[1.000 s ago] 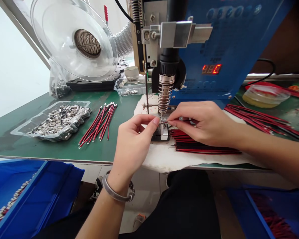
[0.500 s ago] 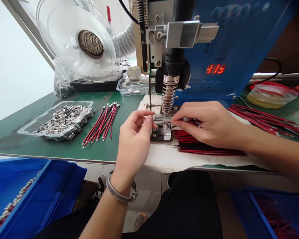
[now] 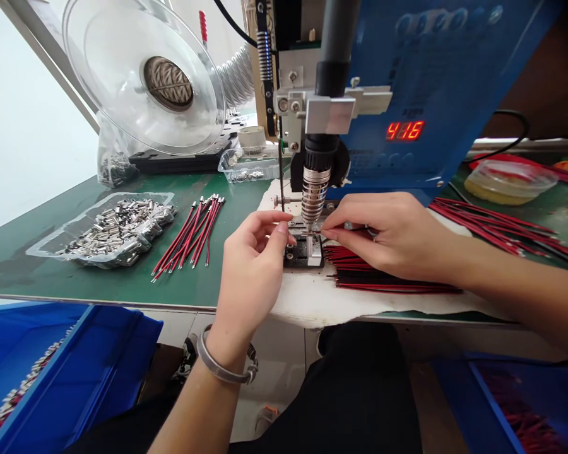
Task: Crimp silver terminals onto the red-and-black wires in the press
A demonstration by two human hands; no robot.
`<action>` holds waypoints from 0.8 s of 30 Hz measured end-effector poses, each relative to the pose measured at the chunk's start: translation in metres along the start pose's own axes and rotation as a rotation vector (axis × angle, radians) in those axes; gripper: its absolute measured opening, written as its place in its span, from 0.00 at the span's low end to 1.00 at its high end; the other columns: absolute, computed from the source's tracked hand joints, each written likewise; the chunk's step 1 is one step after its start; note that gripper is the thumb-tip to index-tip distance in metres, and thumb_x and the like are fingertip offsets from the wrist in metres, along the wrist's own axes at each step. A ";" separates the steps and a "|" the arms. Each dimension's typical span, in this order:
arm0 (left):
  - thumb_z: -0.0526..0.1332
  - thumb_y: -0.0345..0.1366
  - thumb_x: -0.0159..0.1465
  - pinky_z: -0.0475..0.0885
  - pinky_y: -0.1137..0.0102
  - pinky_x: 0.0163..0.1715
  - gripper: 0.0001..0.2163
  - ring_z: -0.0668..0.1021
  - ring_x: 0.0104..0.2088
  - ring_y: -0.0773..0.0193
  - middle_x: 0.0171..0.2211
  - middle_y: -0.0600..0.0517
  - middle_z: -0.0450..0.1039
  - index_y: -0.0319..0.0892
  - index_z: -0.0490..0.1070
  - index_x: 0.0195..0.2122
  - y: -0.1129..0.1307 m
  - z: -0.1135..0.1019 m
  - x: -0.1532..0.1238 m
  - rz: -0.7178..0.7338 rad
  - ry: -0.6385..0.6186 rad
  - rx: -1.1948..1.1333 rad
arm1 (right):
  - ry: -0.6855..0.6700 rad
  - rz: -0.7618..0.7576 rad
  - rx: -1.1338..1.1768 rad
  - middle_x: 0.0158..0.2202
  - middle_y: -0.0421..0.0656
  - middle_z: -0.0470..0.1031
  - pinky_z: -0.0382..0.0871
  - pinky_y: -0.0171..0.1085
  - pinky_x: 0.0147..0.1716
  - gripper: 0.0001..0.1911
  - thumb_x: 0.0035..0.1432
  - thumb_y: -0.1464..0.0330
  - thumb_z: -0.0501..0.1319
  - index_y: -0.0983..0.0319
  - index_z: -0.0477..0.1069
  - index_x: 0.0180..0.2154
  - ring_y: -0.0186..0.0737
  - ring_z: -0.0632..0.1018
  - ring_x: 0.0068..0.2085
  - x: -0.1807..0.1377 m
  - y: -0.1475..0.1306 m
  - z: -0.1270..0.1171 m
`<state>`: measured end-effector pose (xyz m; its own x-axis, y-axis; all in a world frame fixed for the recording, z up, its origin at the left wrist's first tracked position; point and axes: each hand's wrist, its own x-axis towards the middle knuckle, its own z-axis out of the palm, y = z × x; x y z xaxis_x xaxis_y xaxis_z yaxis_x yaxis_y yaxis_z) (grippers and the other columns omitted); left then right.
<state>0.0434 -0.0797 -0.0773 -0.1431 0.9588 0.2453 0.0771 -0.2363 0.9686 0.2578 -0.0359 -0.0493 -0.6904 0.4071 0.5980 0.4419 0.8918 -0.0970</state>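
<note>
My right hand [image 3: 383, 233] pinches a thin wire [image 3: 319, 232], its end at the small metal fixture [image 3: 314, 251] under the soldering iron [image 3: 315, 189]. The iron has a spring around its lower part, and its tip is down at the wire's end. Just left of the fixture is my left hand [image 3: 255, 258], fingers curled and thumb drawn in against them. Whatever lies between those fingertips is too small to make out. A bundle of red and black wires [image 3: 383, 277] lies beneath my right hand on a white cloth [image 3: 307, 306].
A clear tray [image 3: 42, 249] of metal connectors stands left, beside finished-looking red-black leads [image 3: 189, 239]. The blue machine [image 3: 435, 82] with a red display rises behind. A clear fume hood [image 3: 104, 75] stands back left. Blue bins [image 3: 118, 359] sit below the green table [image 3: 89, 189].
The soldering iron and its bracket have come down, and the spring is more squeezed. The display reading has become clear as 416. Both hands keep nearly the same pose; the view has shifted slightly.
</note>
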 end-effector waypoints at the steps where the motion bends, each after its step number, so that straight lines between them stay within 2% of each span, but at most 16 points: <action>1: 0.67 0.35 0.70 0.59 0.72 0.23 0.04 0.69 0.25 0.72 0.30 0.55 0.75 0.43 0.79 0.43 0.000 0.000 0.000 -0.001 0.000 0.001 | -0.003 0.004 0.000 0.36 0.42 0.84 0.73 0.40 0.32 0.08 0.71 0.72 0.61 0.58 0.79 0.40 0.40 0.81 0.34 0.000 0.000 0.000; 10: 0.66 0.36 0.70 0.58 0.71 0.23 0.04 0.66 0.24 0.72 0.30 0.56 0.74 0.43 0.79 0.43 0.002 0.000 0.000 -0.007 -0.010 0.005 | -0.011 0.070 -0.013 0.35 0.42 0.85 0.74 0.41 0.32 0.09 0.71 0.70 0.60 0.57 0.80 0.39 0.40 0.81 0.32 0.001 -0.003 0.000; 15: 0.67 0.37 0.70 0.56 0.70 0.22 0.05 0.66 0.23 0.71 0.30 0.55 0.75 0.43 0.79 0.44 0.001 0.000 0.000 -0.012 -0.014 0.009 | 0.033 0.120 -0.011 0.34 0.40 0.85 0.74 0.39 0.31 0.06 0.69 0.68 0.63 0.56 0.80 0.40 0.38 0.79 0.28 -0.001 -0.005 0.001; 24: 0.67 0.37 0.69 0.58 0.70 0.22 0.05 0.67 0.24 0.69 0.30 0.53 0.75 0.42 0.79 0.43 0.003 0.001 0.000 -0.004 -0.003 0.011 | 0.074 0.082 -0.010 0.33 0.39 0.84 0.75 0.39 0.29 0.05 0.66 0.72 0.65 0.56 0.79 0.38 0.37 0.78 0.26 -0.003 -0.004 0.001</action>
<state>0.0445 -0.0807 -0.0741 -0.1407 0.9603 0.2408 0.0873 -0.2303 0.9692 0.2575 -0.0402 -0.0509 -0.6078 0.4623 0.6456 0.5007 0.8542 -0.1403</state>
